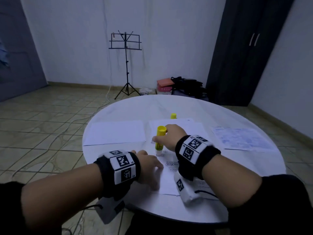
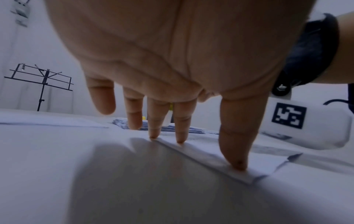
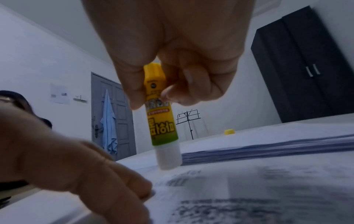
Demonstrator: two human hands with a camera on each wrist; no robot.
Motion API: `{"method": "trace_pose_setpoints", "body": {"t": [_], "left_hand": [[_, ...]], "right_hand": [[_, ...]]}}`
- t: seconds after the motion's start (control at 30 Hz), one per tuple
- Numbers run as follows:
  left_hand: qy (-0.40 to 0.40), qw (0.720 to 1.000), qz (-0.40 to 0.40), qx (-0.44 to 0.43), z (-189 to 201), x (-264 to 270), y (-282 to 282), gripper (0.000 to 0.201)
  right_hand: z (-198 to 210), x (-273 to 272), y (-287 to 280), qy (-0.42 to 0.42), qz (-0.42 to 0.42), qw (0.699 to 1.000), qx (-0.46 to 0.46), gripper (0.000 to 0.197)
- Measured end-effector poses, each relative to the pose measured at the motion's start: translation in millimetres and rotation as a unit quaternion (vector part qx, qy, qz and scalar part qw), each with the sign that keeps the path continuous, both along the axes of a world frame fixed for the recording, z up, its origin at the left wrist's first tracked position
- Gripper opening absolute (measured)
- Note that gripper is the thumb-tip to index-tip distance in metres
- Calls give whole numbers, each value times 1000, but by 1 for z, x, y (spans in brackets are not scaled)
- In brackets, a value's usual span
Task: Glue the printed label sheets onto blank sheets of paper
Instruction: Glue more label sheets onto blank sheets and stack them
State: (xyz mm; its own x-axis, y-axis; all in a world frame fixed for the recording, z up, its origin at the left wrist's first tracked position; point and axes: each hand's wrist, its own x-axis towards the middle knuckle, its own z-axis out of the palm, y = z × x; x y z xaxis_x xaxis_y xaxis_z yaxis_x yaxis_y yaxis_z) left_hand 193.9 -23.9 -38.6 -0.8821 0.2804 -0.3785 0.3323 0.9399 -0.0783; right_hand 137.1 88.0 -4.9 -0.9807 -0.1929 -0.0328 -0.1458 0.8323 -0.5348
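Observation:
My right hand grips an uncapped yellow glue stick, held upright with its white tip down on a printed label sheet at the table's near middle. My left hand lies open with straight fingers pressing the sheet's left edge flat. The glue's yellow cap stands farther back. Blank paper lies at the left, and a stack of printed sheets at the right.
The round white table carries everything, and more paper lies under my right hand. A music stand, bags and a dark wardrobe stand beyond. A cable trails on the tiled floor at left.

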Motion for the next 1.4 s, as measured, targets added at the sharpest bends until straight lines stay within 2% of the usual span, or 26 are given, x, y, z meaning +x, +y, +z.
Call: {"method": "trace_pose_setpoints", "body": {"t": [0.1,0.2,0.33,0.47,0.63,0.73,0.83,1.0,1.1,1.23,1.4], "left_hand": [[11,1000,-12,-10,0,-1,0,60],[25,999,-24,-13,-1,-2,-1,59],[-6,999,-25,-36,2,-8,-3,78],[4,1000,-15,-19,1,-13,-6,82],[7,1000,-8,-6,4,-15,-7,104],[-14,1000,-2,7,3,-14,-9,105],[-29,998,39,25,1,-15,-12,111],[-14,999,41,5,2,-11,-7,111],[-19,999,38,0,3,-9,-7,104],[-35,999,-7,-7,14,-5,-4,89],[-29,996,-6,-81,12,-10,2,103]], "right_hand": [[-5,-5,-3,-19,5,999,29,40],[-6,-4,12,-16,-5,999,36,34],[-3,-1,56,-10,-39,998,55,27],[1,8,104,-19,-101,992,66,27],[2,15,121,-2,-124,988,97,19],[3,21,99,25,-85,995,48,19],[4,33,61,26,-19,999,1,23],[-7,44,15,37,59,996,59,30],[-8,54,10,35,87,994,55,28],[-3,72,18,25,154,987,48,24],[0,82,42,19,149,986,66,24]]}}
